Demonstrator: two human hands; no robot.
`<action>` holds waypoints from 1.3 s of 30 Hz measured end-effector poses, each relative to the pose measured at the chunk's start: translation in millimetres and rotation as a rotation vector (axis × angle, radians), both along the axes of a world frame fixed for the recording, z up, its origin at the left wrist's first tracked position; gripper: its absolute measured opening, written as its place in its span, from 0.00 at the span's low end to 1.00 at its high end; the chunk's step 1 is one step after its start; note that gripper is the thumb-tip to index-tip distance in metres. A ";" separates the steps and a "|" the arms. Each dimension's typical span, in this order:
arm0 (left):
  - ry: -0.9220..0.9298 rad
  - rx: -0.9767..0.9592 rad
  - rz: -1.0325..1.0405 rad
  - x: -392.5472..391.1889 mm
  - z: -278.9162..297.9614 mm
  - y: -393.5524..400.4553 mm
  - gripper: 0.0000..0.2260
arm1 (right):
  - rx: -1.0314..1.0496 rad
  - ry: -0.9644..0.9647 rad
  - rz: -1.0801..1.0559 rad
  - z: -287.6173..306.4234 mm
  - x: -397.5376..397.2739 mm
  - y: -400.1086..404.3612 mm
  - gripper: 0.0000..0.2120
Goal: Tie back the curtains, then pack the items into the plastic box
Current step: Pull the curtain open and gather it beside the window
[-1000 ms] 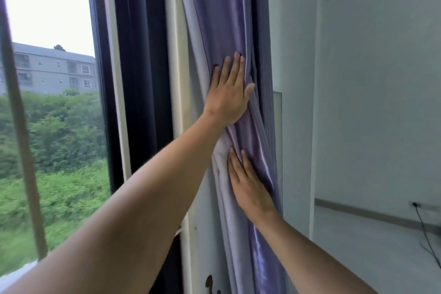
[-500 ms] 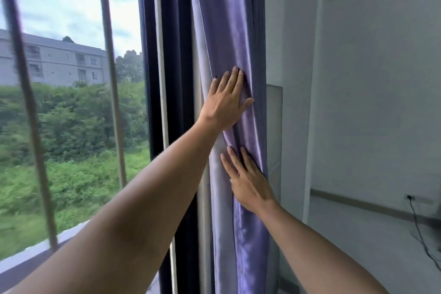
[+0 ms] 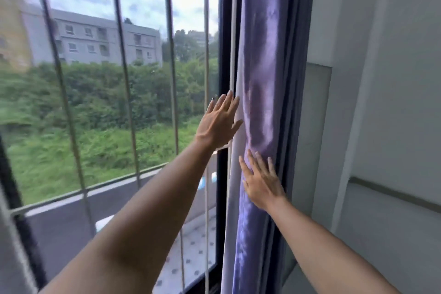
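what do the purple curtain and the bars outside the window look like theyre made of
Curtain: apparently a satin-like woven fabric, glossy, judging by bright sheen streaks along its soft vertical folds.
Bars: probably painted or coated metal, thin, straight and dull grey; the blur leaves the finish uncertain.

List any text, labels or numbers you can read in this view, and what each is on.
None readable. The curtain, the wall and the window bars carry no lettering. The distant building shows no sign; it is blurred.
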State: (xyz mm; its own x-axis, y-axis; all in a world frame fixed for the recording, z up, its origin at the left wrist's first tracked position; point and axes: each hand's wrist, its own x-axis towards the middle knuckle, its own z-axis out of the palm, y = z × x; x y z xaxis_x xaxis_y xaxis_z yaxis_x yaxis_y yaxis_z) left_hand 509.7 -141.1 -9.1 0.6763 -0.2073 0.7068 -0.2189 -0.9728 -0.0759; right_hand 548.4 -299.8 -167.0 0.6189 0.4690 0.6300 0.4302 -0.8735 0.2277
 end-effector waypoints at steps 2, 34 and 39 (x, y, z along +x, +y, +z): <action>-0.010 -0.010 0.040 -37.6 -8.0 18.1 0.27 | -0.011 -0.028 0.068 -9.2 -32.7 15.5 0.33; -0.140 -0.101 0.082 -93.4 -35.6 -38.5 0.07 | 0.258 0.114 0.110 33.1 -68.7 -53.1 0.06; -0.085 -0.154 0.096 -53.8 -43.4 -55.5 0.07 | 0.275 0.149 0.049 33.6 -42.2 -72.3 0.08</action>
